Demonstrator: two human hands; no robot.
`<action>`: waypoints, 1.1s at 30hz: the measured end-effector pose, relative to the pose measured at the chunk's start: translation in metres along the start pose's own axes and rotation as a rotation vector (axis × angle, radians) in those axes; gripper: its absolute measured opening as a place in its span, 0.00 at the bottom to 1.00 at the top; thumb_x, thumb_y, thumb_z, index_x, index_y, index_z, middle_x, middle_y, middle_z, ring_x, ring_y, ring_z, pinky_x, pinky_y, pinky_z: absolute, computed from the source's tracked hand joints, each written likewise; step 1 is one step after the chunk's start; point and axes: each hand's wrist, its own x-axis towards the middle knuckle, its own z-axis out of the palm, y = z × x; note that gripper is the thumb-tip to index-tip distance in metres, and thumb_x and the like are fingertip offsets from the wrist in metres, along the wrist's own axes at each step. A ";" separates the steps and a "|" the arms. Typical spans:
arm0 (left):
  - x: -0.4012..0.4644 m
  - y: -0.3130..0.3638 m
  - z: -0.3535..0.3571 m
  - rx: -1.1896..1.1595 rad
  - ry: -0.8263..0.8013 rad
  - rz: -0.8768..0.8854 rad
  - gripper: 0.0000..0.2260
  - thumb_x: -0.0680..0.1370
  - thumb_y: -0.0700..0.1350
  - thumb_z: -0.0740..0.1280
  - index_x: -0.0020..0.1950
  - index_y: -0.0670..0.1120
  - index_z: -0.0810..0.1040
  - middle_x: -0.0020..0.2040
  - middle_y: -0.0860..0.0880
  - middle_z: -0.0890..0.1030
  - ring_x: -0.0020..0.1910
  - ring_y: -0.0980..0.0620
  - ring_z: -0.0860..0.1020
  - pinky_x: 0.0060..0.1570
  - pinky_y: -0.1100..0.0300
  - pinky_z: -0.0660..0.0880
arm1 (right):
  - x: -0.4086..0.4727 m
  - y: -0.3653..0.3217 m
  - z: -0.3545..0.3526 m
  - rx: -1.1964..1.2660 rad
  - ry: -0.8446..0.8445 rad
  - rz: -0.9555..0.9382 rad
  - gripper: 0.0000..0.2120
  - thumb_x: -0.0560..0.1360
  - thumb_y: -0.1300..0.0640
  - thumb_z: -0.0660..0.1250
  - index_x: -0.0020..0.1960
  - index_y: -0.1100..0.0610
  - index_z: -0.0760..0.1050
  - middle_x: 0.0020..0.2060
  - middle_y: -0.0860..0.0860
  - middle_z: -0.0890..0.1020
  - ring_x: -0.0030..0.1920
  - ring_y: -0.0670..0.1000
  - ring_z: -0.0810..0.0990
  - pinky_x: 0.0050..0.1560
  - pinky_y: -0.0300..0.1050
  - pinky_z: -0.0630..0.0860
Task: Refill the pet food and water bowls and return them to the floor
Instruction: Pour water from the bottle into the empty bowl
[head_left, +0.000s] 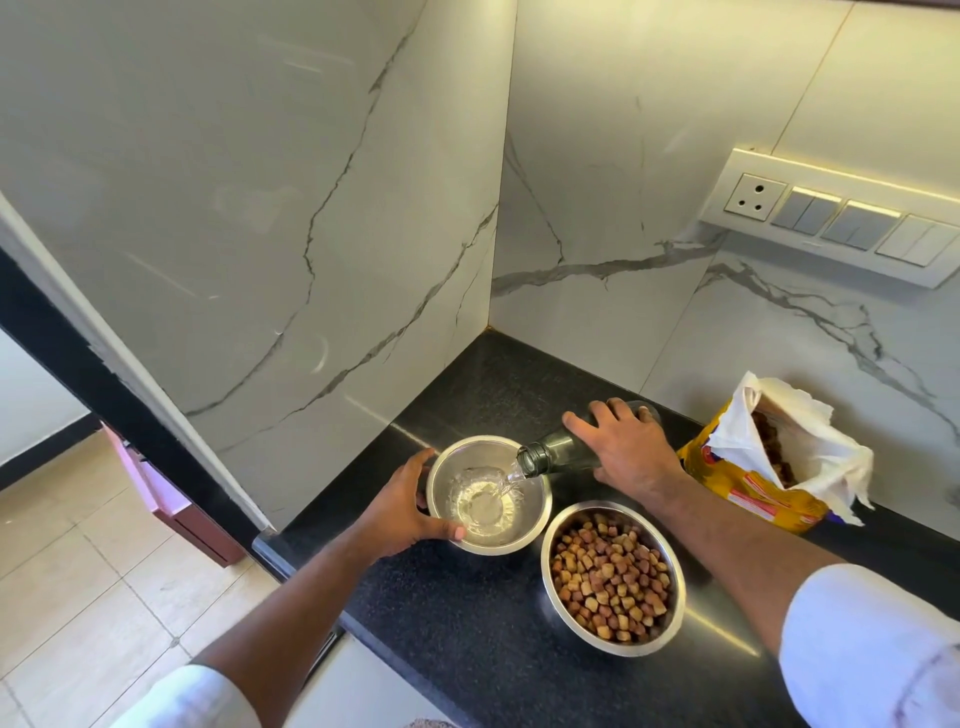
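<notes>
Black speckled surface (467, 649) in marble corner | left hand (402, 512) grip curled on water bowl (537, 499) rim | right hand (631, 452) grip clamped round tilted glass bottle (550, 454), pouring | food bowl (613, 577) of kibble just below right grip | yellow food bag (748, 483) beyond it, writing unreadable

One head-worn wide-angle view looks forward and steeply down from close above the table (467, 623) corner, walls (311, 182) behind it.
</notes>
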 end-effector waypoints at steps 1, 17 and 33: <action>0.000 0.001 0.000 -0.003 0.001 -0.003 0.58 0.61 0.58 0.85 0.82 0.54 0.54 0.78 0.49 0.66 0.72 0.50 0.71 0.67 0.57 0.72 | 0.001 0.000 0.000 -0.003 0.005 0.001 0.45 0.74 0.48 0.75 0.79 0.42 0.49 0.77 0.58 0.63 0.78 0.62 0.61 0.73 0.67 0.67; -0.002 0.009 0.001 -0.017 0.005 -0.036 0.60 0.59 0.60 0.85 0.83 0.54 0.54 0.79 0.48 0.65 0.76 0.47 0.68 0.73 0.49 0.69 | 0.004 0.009 0.000 -0.019 0.011 0.027 0.44 0.75 0.48 0.74 0.80 0.42 0.49 0.78 0.59 0.62 0.78 0.63 0.60 0.73 0.69 0.66; -0.001 0.019 0.000 -0.020 -0.025 -0.051 0.68 0.50 0.70 0.82 0.83 0.54 0.53 0.79 0.50 0.65 0.78 0.46 0.66 0.76 0.42 0.67 | 0.006 0.015 -0.004 -0.029 0.027 0.033 0.44 0.74 0.46 0.74 0.80 0.42 0.49 0.78 0.59 0.62 0.79 0.63 0.59 0.73 0.70 0.65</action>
